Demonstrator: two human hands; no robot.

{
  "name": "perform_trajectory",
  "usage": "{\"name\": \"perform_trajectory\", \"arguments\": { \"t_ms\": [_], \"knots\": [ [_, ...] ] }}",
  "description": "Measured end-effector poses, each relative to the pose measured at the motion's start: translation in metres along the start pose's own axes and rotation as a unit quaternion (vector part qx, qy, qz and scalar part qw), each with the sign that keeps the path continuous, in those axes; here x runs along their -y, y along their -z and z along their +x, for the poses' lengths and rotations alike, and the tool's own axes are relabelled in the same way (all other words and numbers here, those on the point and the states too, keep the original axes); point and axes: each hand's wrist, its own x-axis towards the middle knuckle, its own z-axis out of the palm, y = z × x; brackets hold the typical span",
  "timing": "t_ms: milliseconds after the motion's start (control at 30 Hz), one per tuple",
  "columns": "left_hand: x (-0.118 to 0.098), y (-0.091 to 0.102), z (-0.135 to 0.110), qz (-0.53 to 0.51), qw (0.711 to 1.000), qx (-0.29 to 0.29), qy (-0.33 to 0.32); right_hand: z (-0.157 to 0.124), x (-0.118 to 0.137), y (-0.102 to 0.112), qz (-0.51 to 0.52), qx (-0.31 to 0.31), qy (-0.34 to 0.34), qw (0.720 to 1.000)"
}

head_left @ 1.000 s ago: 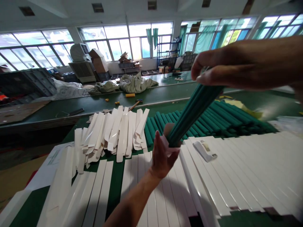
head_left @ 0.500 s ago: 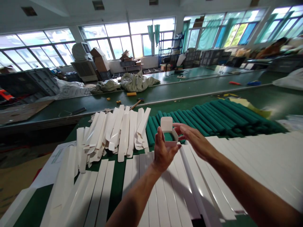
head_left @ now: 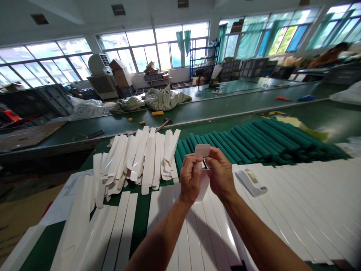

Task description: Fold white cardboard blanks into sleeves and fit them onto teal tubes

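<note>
the left hand [head_left: 191, 178] and the right hand [head_left: 221, 174] are both closed on a small white card box [head_left: 202, 150], pinching it between them at the middle of the view. its top shows above the fingers, and a white flap hangs below the hands. from twelve to two o'clock, rows of teal rods [head_left: 251, 141] lie on the green bench [head_left: 140, 222]. a heap of folded white card strips [head_left: 143, 162] sits at nine o'clock. flat white card strips [head_left: 203, 241] run beneath the arms at six o'clock, and a white tape dispenser [head_left: 249, 183] lies on similar strips at three o'clock.
</note>
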Motion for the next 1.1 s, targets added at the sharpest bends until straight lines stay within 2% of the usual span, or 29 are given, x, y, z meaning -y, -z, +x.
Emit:
{"name": "perform_trajectory", "arguments": {
  "t_ms": [67,133,200,300,433,533,633,733,933,1000,1100],
  "knots": [
    [0.003,-0.003,0.0,-0.037,0.999,-0.026,0.014,0.002,-0.001,-0.003,0.018,-0.022,0.021,0.999],
    [0.006,-0.002,-0.001,-0.02,0.999,-0.033,0.001,0.003,-0.003,-0.004,0.032,-0.026,0.057,0.997],
    [0.008,0.005,-0.001,0.046,0.998,-0.001,-0.052,0.001,-0.007,-0.001,0.028,-0.008,0.095,0.995],
    [0.007,0.021,0.002,0.124,0.978,0.077,-0.149,-0.005,-0.012,0.009,-0.022,0.02,0.117,0.993],
    [0.002,0.037,0.011,0.182,0.955,0.113,-0.205,-0.019,-0.021,0.024,-0.145,0.088,0.146,0.975],
    [-0.002,0.042,0.018,0.202,0.944,0.151,-0.213,-0.027,-0.029,0.028,-0.246,0.132,0.175,0.944],
    [-0.007,0.045,0.025,0.218,0.936,0.183,-0.209,-0.027,-0.035,0.026,-0.302,0.119,0.184,0.928],
    [-0.011,0.049,0.031,0.233,0.93,0.202,-0.2,-0.023,-0.041,0.022,-0.33,0.103,0.186,0.92],
    [-0.02,0.057,0.041,0.247,0.918,0.253,-0.178,-0.02,-0.04,0.019,-0.354,0.093,0.237,0.9],
    [-0.026,0.06,0.045,0.26,0.905,0.289,-0.174,-0.02,-0.038,0.019,-0.355,0.105,0.239,0.898],
    [-0.035,0.062,0.05,0.281,0.875,0.334,-0.208,-0.018,-0.037,0.02,-0.373,0.114,0.24,0.889]
  ]
}}
